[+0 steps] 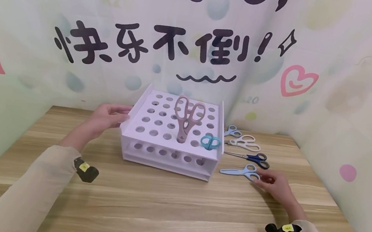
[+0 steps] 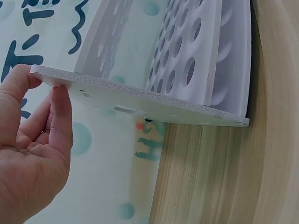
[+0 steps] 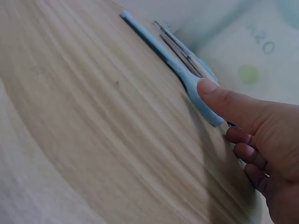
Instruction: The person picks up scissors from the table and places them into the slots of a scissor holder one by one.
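Observation:
A white rack (image 1: 152, 139) with rows of round holes stands on the table. In the left wrist view, my left hand (image 2: 42, 140) pinches the top edge of its side panel (image 2: 154, 107) between thumb and fingers. Pink scissors (image 1: 181, 131) stand upright in one hole, handles up. Small teal scissors (image 1: 210, 143) sit in a front right hole with only the handles above it. My right hand (image 1: 276, 183) holds the handle of light blue scissors (image 1: 239, 172) lying right of the rack. The right wrist view shows the thumb on this handle, with the other fingers curled behind it.
Behind the light blue scissors lie dark blue scissors (image 1: 244, 158), white scissors (image 1: 246, 143) and another light blue pair (image 1: 232, 132), their tips toward the rack. A printed cloth (image 1: 162, 79) hangs along the table's back edge and sides.

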`<state>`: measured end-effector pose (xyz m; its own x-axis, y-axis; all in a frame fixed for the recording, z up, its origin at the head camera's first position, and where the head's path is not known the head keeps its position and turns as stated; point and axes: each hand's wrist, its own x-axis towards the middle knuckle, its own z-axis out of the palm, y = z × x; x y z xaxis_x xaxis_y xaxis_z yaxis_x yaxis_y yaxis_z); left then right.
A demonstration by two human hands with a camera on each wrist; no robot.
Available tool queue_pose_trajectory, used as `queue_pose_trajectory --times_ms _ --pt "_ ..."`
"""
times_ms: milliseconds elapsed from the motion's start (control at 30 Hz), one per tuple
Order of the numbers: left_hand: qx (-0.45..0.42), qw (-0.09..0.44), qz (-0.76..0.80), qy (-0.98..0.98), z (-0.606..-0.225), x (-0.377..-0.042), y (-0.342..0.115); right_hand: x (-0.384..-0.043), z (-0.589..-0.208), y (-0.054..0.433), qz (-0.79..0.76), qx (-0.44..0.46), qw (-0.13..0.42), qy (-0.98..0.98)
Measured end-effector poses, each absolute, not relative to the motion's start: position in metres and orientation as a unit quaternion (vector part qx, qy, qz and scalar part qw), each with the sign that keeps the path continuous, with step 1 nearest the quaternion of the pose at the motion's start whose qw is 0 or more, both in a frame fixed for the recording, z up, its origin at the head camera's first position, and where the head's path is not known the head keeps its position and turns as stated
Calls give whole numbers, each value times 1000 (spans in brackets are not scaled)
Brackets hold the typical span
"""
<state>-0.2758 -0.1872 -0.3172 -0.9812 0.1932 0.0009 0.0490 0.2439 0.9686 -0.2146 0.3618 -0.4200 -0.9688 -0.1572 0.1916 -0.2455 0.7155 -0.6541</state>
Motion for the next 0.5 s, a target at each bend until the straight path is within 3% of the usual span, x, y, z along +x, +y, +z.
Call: queue_pose_trajectory --times_ms 500 --pt "85 57 614 782 -318 -276 -187 -219 -428 360 340 75 76 -934"
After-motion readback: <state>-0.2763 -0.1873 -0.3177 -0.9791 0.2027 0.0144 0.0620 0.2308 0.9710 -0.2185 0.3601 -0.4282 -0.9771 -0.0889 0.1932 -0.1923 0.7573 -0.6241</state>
